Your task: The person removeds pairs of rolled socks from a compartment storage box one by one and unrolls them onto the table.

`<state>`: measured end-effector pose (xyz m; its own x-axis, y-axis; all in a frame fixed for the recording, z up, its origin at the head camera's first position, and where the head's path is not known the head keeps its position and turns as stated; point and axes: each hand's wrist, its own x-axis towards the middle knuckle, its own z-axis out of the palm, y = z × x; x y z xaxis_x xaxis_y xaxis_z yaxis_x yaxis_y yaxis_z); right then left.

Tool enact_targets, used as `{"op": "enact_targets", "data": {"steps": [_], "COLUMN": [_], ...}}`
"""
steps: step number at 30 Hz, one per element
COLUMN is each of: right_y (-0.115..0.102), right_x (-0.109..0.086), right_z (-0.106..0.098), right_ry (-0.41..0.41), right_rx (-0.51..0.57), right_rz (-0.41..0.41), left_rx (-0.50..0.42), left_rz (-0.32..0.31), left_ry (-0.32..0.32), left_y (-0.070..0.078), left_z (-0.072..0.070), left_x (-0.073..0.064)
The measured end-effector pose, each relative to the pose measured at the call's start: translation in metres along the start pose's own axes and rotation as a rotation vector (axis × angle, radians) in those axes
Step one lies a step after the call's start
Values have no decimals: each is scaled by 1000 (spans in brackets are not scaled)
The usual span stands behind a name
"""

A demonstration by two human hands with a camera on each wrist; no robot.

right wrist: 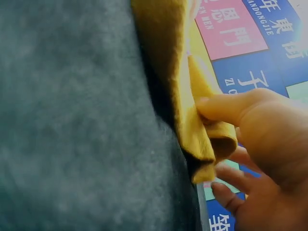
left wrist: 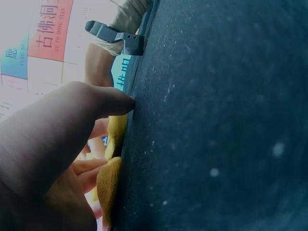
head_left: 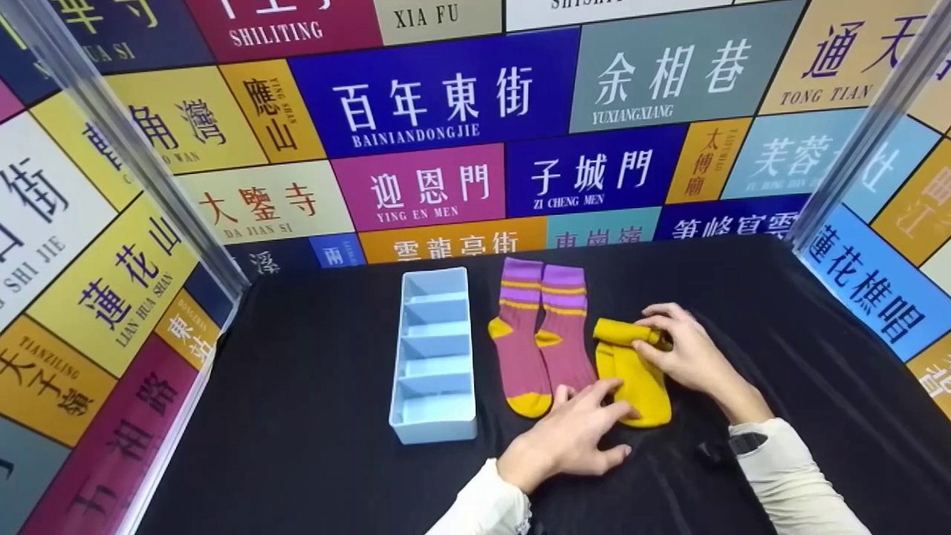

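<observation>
A pair of yellow socks [head_left: 640, 386] lies on the black cloth, with the top end folded over into a roll. My right hand [head_left: 687, 349] pinches that rolled end between thumb and fingers. In the right wrist view, the thumb presses on the folded layers of the yellow socks [right wrist: 192, 130], and their open edge hangs beside the fingers. My left hand [head_left: 568, 438] rests with spread fingers on the lower left part of the yellow socks. Left of them lies a pair of pink socks [head_left: 516, 364] with purple cuffs and yellow heels, toes overlapped by my left fingers.
A light blue box [head_left: 435, 431] with several compartments stands left of the pink socks. Black cloth [head_left: 312, 416] covers the table. Printed wall panels [head_left: 446, 96] with Chinese writing rise behind and at both sides, with clear posts [head_left: 148, 148] at the corners.
</observation>
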<state>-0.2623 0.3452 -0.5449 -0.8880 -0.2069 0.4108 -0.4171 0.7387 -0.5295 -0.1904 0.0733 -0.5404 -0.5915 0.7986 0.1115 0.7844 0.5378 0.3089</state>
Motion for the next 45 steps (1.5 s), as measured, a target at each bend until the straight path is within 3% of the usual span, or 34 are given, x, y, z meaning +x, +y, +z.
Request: {"op": "enact_targets", "data": {"steps": [8,16,22,34,39,45], "right_y": [3,4,4,11,15,19], "right_x": [2,1,5,33,41,45], "right_z": [1,3,4,0,1,1], "right_ry": [79,-25,-42,-99,-83,-186], "right_rx": [-28,-43,-86,-113,-136,-99], "right_rz": [15,50,82,185,154,82], "left_rx": [20,33,25,43,49,54], "left_rz": [27,71,76,63,69,92], "left_ry": [26,68,78,62,72,86], "left_y": [2,2,3,3,2,-1], "left_z": [-1,-1,0,1,2,2], "left_x": [0,1,2,2,1,2]}}
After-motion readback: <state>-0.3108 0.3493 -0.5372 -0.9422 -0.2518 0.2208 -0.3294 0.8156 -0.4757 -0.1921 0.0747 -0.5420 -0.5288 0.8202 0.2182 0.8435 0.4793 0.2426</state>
